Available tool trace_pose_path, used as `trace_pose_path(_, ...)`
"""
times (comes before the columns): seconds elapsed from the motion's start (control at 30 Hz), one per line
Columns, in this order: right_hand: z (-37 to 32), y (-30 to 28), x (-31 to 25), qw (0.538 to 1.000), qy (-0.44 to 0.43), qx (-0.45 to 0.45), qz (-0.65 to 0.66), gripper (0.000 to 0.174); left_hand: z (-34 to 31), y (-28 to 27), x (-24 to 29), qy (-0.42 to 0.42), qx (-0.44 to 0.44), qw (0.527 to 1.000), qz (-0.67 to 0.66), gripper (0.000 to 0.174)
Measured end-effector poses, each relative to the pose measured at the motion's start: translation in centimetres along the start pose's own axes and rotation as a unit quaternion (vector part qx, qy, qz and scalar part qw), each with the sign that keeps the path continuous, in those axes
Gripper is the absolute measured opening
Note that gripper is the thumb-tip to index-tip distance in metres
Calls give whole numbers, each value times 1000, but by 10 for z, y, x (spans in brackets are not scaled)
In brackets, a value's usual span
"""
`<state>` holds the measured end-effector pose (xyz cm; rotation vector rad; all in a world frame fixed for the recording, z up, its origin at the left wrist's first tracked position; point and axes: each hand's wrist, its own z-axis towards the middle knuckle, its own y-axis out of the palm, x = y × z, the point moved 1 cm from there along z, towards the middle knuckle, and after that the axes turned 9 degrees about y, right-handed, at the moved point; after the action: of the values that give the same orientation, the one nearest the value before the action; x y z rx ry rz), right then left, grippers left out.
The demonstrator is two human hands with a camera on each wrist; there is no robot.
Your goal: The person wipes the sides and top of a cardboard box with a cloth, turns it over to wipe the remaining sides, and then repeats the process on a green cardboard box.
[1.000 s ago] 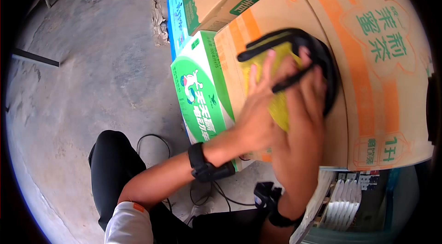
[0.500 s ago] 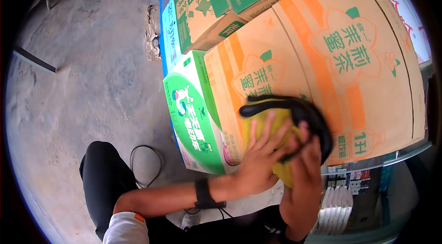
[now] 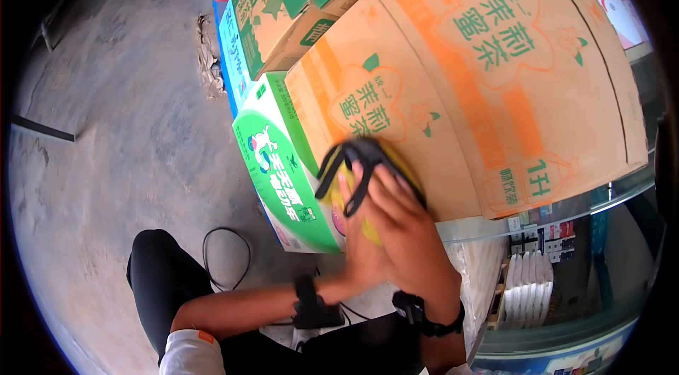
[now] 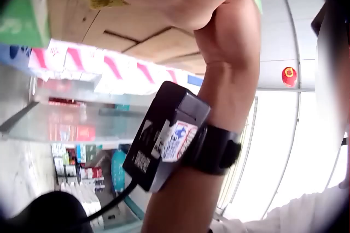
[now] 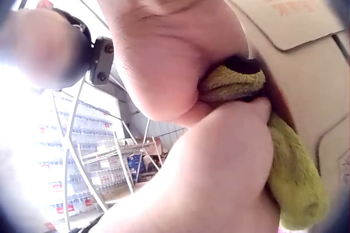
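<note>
A fuzzy yellow cloth with black edging (image 3: 329,189) is folded over the near corner of a brown carton with orange print (image 3: 453,156). Both hands bear on it together, crossed close at the wrists. My left hand (image 3: 362,255) holds the cloth from below, partly hidden by the other hand. Over the cloth's top lies my right hand (image 3: 407,223), its fingers along the black edge. In the right wrist view, bunched yellow cloth (image 5: 298,178) comes out between the right palm (image 5: 169,69) and the left hand (image 5: 224,156).
A green and white carton (image 3: 283,170) stands to the left of the brown one, with green-printed cartons (image 3: 283,7) behind. A glass display case (image 3: 552,233) holds small packs at right. Black cables (image 3: 226,255) lie on the concrete floor near a knee.
Both hands have moved with the cloth from the brown carton's top down and left to its near corner. The view has shifted, showing more of the carton's print.
</note>
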<state>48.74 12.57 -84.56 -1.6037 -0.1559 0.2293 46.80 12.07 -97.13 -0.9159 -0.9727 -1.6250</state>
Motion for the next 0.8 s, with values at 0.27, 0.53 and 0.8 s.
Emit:
trace_pose_path(0.27,-70,-50,-7,992,48,93,-64,45,12,-15,35,246,-152,955,67,61)
trace_pose_path(0.53,-32,-15,3,983,6,179,-25,38,22,18,17,214,-4,961,178,57)
trace_pose_path(0.8,-29,-29,10,982,-46,181,26,32,13,19,38,203,32,959,197,57)
